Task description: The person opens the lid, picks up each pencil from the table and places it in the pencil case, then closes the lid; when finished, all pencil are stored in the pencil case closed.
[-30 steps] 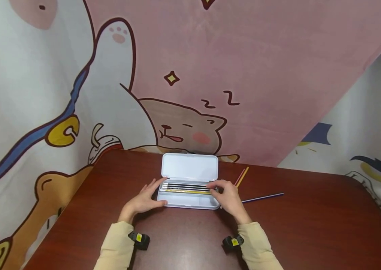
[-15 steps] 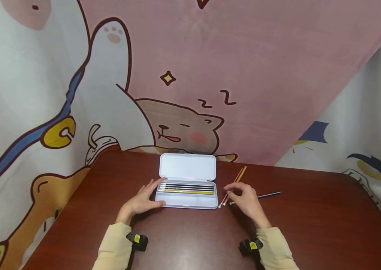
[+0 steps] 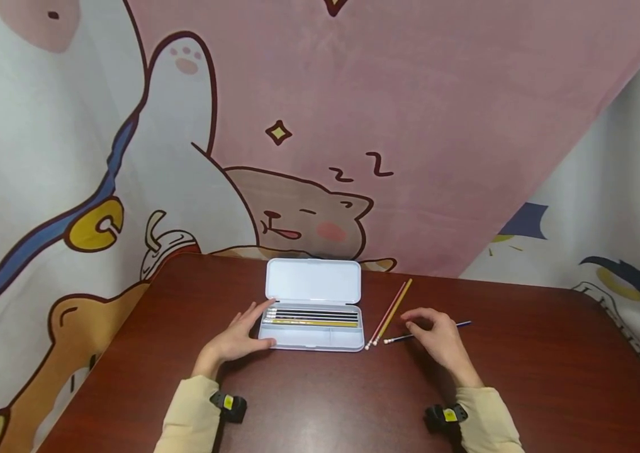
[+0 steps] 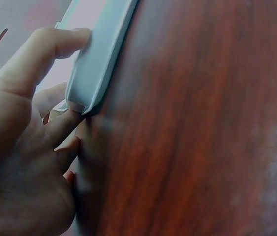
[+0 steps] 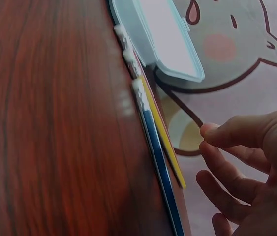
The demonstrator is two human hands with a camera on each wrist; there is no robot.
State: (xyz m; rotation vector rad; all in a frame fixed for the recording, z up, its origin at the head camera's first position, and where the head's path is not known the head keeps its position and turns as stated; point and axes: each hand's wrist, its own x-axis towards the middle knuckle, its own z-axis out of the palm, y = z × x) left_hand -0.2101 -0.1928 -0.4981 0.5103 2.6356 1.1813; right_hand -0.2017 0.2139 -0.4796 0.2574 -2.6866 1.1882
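A white pencil case (image 3: 303,343) lies with its lid (image 3: 313,280) raised. Inside, several dark-striped pencils (image 3: 314,313) and a yellow pencil (image 3: 314,323) lie side by side in the back compartment. My left hand (image 3: 235,343) holds the case's left end, thumb at the front and fingers toward the back; in the left wrist view the thumb (image 4: 74,40) touches the rim. Over a blue pencil (image 3: 463,324) hovers my right hand (image 3: 437,336), fingers loosely curled around nothing. Between case and hand lie a red pencil (image 3: 383,318) and a yellow pencil (image 3: 399,302).
The brown wooden table (image 3: 308,402) reaches back to a printed cloth (image 3: 444,126) hanging behind it. Each wrist carries a small black camera, such as the left one (image 3: 233,408). The loose pencils' white eraser ends point toward the front.
My right hand has left the pencils inside the case and moved right, over the blue pencil. My left hand stays on the case. The head view has shifted slightly.
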